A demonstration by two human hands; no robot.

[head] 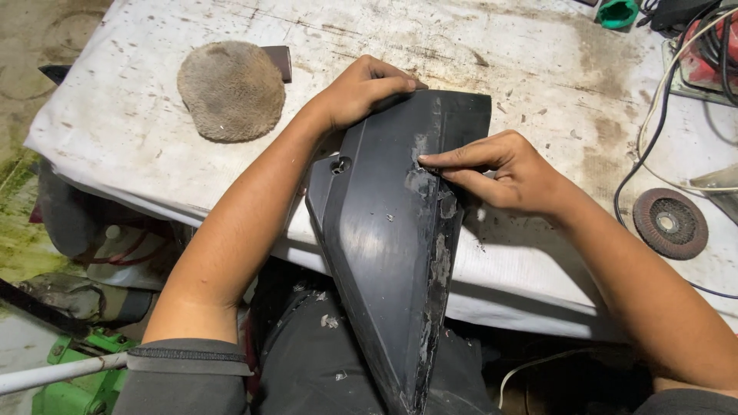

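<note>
Panel: a long, dark grey plastic fairing panel [384, 230], wedge-shaped, lying half on the table [138, 115] and half over its near edge, above the person's lap.
Long axis: runs from about 12 o'clock down to 6 o'clock, leaning slightly right at the bottom.
Pointing: the broad, squared end sits at 12 o'clock on the table; the narrow tip points to 6 o'clock, toward the person.
Left hand: the left hand [357, 92] lies over the panel's top left corner, fingers curled on the edge and pressing it down.
Right hand: the right hand [511, 173] comes in from 3 o'clock, its fingers [446, 160] pinched narrow on the chipped, flaking strip along the panel's right ridge.
Risk, tipping: much of the panel overhangs unsupported, so it could pivot off the table edge if the left hand eases its press.
Risk, surface: picking at the flaked strip could tear sound paint or crack the thin edge.
Risk, fingers: the ragged chips look sharp enough to nick a fingertip.
Nearby: a round woolly polishing pad [231, 91] at 10 o'clock, a worn abrasive flap disc [670, 223] at 3 o'clock, cables [653, 131] at 2 o'clock.
</note>
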